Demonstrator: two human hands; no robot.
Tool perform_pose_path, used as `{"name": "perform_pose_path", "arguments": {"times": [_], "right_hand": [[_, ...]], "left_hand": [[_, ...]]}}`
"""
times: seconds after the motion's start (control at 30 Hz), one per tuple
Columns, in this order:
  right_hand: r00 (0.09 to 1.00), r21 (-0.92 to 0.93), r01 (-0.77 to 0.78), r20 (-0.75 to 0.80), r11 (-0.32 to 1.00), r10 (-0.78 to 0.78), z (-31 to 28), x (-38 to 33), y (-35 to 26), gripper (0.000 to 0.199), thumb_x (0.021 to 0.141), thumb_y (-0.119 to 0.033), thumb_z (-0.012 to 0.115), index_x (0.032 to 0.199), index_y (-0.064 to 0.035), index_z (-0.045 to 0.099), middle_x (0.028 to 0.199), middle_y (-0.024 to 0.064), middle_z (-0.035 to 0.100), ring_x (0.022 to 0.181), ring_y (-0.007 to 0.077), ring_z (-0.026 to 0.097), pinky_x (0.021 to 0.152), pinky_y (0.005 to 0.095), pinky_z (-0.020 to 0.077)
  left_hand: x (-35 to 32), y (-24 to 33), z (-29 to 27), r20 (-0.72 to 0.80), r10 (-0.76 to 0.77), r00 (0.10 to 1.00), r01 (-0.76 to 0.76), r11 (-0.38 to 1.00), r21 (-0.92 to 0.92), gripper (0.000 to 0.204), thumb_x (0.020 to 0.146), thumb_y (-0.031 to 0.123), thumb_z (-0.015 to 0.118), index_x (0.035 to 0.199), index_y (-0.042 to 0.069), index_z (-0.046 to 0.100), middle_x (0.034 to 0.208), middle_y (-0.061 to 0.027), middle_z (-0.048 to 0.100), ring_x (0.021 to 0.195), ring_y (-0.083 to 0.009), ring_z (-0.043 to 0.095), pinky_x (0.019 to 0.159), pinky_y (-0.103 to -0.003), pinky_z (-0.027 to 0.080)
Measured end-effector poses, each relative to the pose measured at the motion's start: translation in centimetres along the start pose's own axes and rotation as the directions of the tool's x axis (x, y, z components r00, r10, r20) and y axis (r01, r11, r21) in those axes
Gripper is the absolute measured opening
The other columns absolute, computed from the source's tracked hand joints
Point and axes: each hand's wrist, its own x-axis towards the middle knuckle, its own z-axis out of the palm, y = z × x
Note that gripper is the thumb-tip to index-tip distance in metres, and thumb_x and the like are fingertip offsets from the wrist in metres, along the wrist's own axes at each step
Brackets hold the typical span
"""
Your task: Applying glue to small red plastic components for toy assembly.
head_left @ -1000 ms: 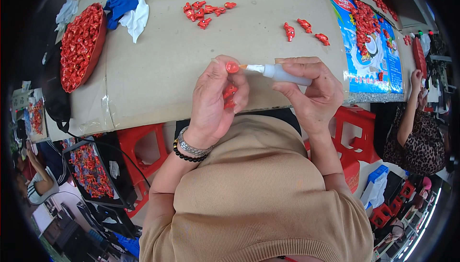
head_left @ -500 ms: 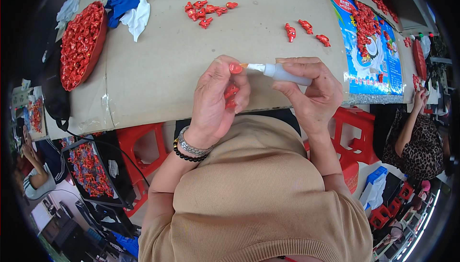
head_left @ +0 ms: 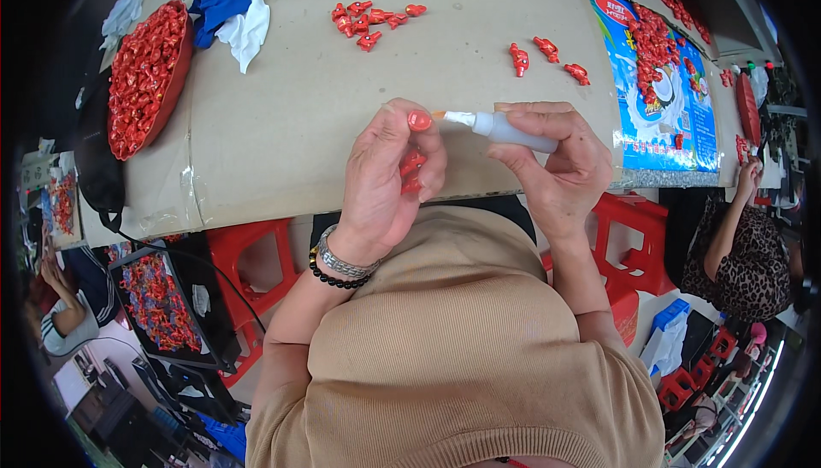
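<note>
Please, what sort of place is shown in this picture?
Probably a handwork workshop: a red oval basin heaped with small glossy red pieces, a white pen-like applicator in the right hand, and another person in leopard-print clothing nearby.

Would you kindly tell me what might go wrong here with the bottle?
The tip of the bottle in the right hand is close to the red piece in the left hand, so a slip might mark it. That hand also holds other pieces, which might drop if its grip loosens.
</note>
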Motion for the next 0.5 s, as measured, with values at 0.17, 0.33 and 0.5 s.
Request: {"name": "perform_pose_path", "arguments": {"times": [0.17, 0.33, 0.5], "right_hand": [[0.997, -0.011, 0.039, 0.061, 0.999, -0.038, -0.38, 0.02, -0.11, 0.032, 0.065, 0.007, 0.079, 0.091, 0.0021, 0.062, 0.096, 0.0148, 0.065, 0.086, 0.0182, 0.064, 0.073, 0.0272, 0.0527], [0.994, -0.043, 0.069, 0.088, 0.997, -0.065, -0.28, 0.07, -0.03, 0.033, 0.065, 0.008, 0.079, 0.092, 0.0016, 0.062, 0.096, 0.0143, 0.065, 0.086, 0.0187, 0.064, 0.073, 0.0273, 0.0529], [0.994, 0.107, -0.090, -0.049, 0.990, 0.095, 0.16, 0.45, 0.19, 0.030, 0.069, 0.009, 0.069, 0.097, 0.0015, 0.062, 0.094, 0.0104, 0.066, 0.084, 0.0175, 0.065, 0.072, 0.0262, 0.0514]], "left_hand": [[-0.05, 0.31, -0.13, 0.044, 0.001, 0.999, -0.001, 1.000, 0.000, 0.034, 0.100, 0.038, 0.038, 0.092, 0.007, 0.049, 0.078, -0.0020, 0.050, 0.056, -0.0104, 0.041, 0.046, -0.023, 0.035], [-0.02, 0.26, -0.01, 0.038, -0.006, 0.999, 0.006, 1.000, 0.004, 0.034, 0.100, 0.039, 0.038, 0.092, 0.008, 0.049, 0.078, -0.0017, 0.050, 0.055, -0.0104, 0.041, 0.046, -0.023, 0.034], [0.04, 0.35, -0.12, 0.037, 0.005, 0.999, -0.005, 1.000, -0.006, 0.033, 0.100, 0.039, 0.039, 0.092, 0.009, 0.049, 0.078, -0.0015, 0.050, 0.055, -0.0103, 0.042, 0.045, -0.023, 0.035]]}}
